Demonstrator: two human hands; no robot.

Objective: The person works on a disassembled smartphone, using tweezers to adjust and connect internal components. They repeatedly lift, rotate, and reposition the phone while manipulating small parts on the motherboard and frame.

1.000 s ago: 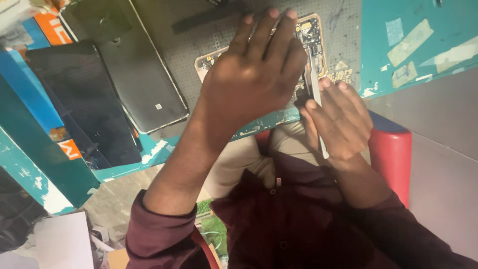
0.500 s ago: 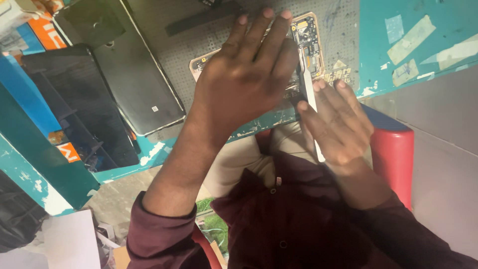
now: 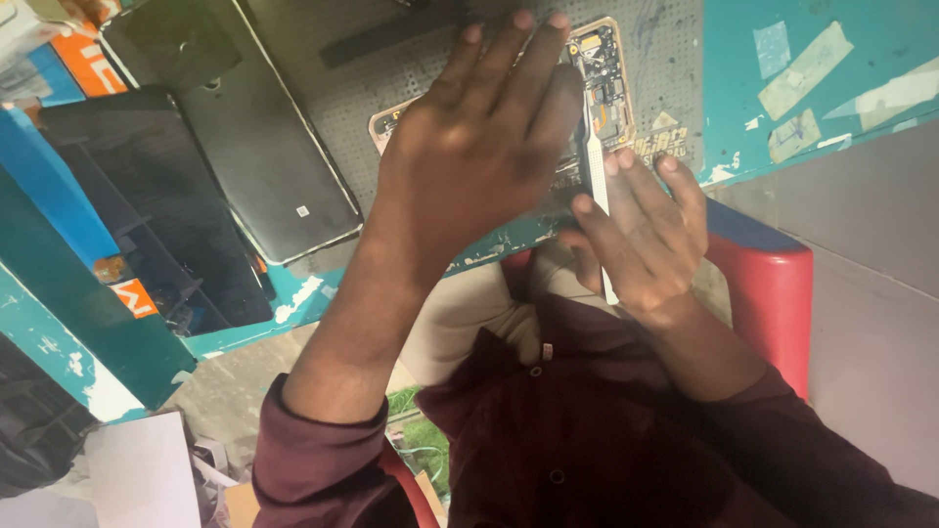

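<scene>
Flat on the opened phone point(image 3: 606, 83) lies the left hand point(image 3: 479, 161), fingers spread; just right, the right hand point(image 3: 641, 230) pinches white tweezers point(image 3: 597, 186) against it.

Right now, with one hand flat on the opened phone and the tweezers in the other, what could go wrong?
1. The tweezers in the right hand point into the opened phone; a slip could scratch its exposed parts.
2. The left hand hides much of the phone, so part of the work is unseen.
3. The phone lies near the edge of the mat; pressure might shift it toward the lap.
</scene>
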